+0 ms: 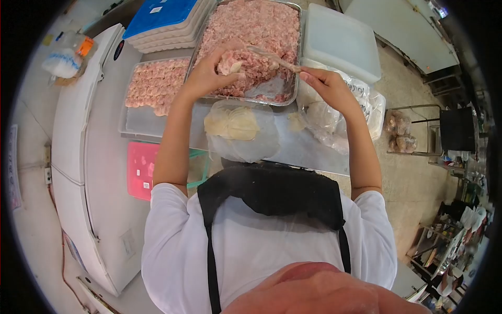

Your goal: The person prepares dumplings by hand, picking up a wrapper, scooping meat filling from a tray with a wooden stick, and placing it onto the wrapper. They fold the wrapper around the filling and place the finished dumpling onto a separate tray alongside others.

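Note:
A deep metal tray [251, 23] of ground meat stands at the top centre. Over its left part, my left hand [209, 73] is curved around a clump of the meat [238, 65]. My right hand [327, 86], at the tray's right edge, pinches the end of a long pale strip [277, 56] that stretches left over the meat. Below the tray lies a stack of thin round wrappers [232, 125] on a plastic sheet [261, 141]. To the left, rows of small meat portions [157, 83] fill part of a shallow tray [138, 118].
Stacked white trays under a blue lid [157, 15] stand at the upper left. A translucent container [342, 42] and plastic bags [334, 120] are on the right. A pink lid [140, 170] sits lower left, near a white freezer [110, 157].

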The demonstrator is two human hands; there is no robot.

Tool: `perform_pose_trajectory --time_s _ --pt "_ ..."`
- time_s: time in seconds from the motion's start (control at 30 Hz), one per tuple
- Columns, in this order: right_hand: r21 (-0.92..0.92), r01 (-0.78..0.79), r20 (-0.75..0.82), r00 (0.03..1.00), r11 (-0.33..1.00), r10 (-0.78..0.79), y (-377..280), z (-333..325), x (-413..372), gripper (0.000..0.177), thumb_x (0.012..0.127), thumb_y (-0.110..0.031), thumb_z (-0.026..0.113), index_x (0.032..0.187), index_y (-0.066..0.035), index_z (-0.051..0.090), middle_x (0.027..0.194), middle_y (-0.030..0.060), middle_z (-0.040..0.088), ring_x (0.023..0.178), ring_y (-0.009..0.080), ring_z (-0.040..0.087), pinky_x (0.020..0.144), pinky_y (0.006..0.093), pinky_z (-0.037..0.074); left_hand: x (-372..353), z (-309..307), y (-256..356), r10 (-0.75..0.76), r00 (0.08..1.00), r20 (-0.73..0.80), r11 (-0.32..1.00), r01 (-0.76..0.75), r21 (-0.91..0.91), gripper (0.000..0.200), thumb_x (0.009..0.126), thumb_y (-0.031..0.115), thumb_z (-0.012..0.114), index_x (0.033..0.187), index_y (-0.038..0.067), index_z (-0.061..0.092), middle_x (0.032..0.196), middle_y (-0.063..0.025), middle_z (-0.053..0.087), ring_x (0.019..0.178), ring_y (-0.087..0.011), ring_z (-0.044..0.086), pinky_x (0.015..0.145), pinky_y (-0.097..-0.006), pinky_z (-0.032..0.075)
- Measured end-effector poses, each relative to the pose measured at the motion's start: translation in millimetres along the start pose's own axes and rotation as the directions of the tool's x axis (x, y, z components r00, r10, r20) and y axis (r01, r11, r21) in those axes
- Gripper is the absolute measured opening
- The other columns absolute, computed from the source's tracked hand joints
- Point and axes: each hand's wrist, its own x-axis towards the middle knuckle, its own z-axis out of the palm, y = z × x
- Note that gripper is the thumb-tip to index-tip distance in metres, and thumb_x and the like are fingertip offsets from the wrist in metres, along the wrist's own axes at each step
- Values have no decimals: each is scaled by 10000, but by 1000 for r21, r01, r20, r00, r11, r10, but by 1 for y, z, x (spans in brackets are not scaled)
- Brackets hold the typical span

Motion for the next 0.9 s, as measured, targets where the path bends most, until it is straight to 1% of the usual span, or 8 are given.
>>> perform_pose_trajectory --time_s 0.2,0.3,0.37,0.47,0.67,0.7,0.8,0.9 --pt "-224 140 134 985 965 -112 -29 21 9 311 905 -299 594 1109 -73 657 996 147 674 864 280 647 776 339 488 -6 2 0 -220 974 58 941 196 277 677 676 443 770 1195 48 587 1320 -232 490 1252 -334 454 1041 -386 355" --pt "-480 151 -43 980 864 -195 -67 24 -4 299 891 -316 597 1103 -114 659 925 105 659 821 319 624 725 386 493 -2 -7 -6 -370 919 134 919 383 -91 769 657 467 777 1229 4 554 1357 -261 435 1286 -356 407 1062 -401 332" --pt "-646 130 -5 985 752 -175 -79 41 -5 302 895 -321 589 1129 -139 650 914 85 654 805 312 622 706 390 495 -5 -6 -22 -304 951 64 953 302 39 809 654 482 777 1253 -5 534 1364 -252 433 1286 -355 407 1050 -402 343" --pt "-637 132 -58 974 759 -218 -79 38 4 297 903 -299 585 1101 -89 654 930 101 659 828 305 630 728 366 498 -20 -18 -26 -262 965 18 965 261 26 854 643 492 789 1282 -3 513 1359 -240 444 1277 -342 420 1032 -394 359" --pt "-251 117 29 993 961 -114 -143 61 3 309 910 -238 583 1076 18 634 1019 155 663 906 287 632 803 326 485 -58 -78 -29 -181 983 39 983 181 -17 800 640 419 816 1244 -26 538 1260 -234 521 1153 -314 525 977 -370 408" --pt "-393 292 77 955 872 -285 -127 85 12 308 905 -231 590 1092 10 631 1017 163 659 874 313 630 794 338 489 -64 -87 -36 -179 983 38 984 178 29 755 644 372 824 1219 -37 555 1215 -230 554 1099 -306 568 957 -365 426" --pt "-424 281 68 958 861 -280 -130 125 25 286 894 -306 578 1057 -92 674 957 157 662 883 337 627 747 392 500 -86 -99 -73 -143 989 -24 986 144 80 678 641 340 835 1164 -16 591 1150 -203 596 1041 -290 593 950 -373 430" --pt "-504 234 -6 961 831 -275 -184 131 21 298 890 -315 583 1069 -91 665 923 144 660 853 335 624 730 404 497 -110 -127 -65 -203 978 -39 979 201 -40 802 632 512 802 1189 -18 576 1223 -228 558 1136 -348 532 979 -378 411"
